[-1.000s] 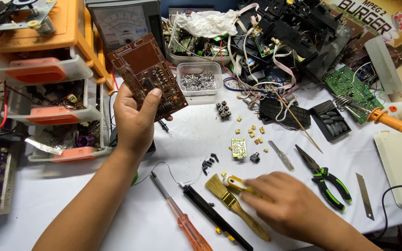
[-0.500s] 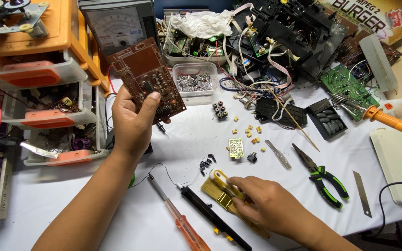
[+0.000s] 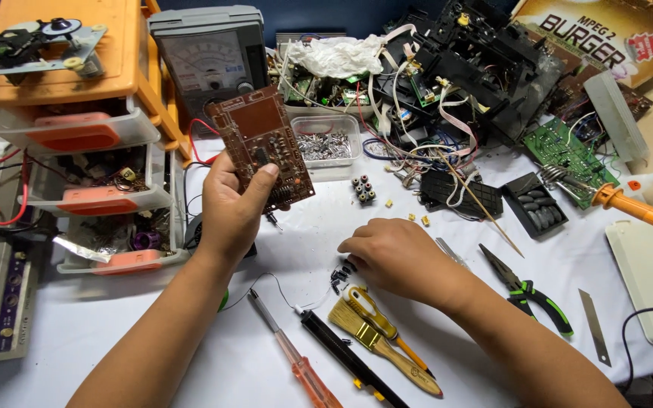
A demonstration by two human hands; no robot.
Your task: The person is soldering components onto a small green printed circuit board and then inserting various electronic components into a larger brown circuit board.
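My left hand (image 3: 230, 208) holds a brown circuit board (image 3: 262, 143) upright above the white table, thumb across its face. My right hand (image 3: 398, 257) rests palm down on the table, fingers curled over small parts; I cannot see what is under it. Small black components (image 3: 339, 276) lie at its fingertips. Just below it lie a yellow-handled brush (image 3: 383, 347), a yellow-handled tool (image 3: 376, 317), a black pen-shaped tool (image 3: 349, 359) and an orange-handled screwdriver (image 3: 296, 363).
Green-handled pliers (image 3: 530, 291) and a blade (image 3: 592, 325) lie right of my forearm. A clear tray of metal bits (image 3: 326, 147), an analog meter (image 3: 209, 57), orange drawer unit (image 3: 77, 121), green circuit board (image 3: 568, 155), soldering iron (image 3: 636, 208) and tangled dismantled electronics (image 3: 462, 68) crowd the back.
My right hand left the yellow-handled tools near the front edge and moved up and away onto the small parts in the middle. The left hand keeps the board raised.
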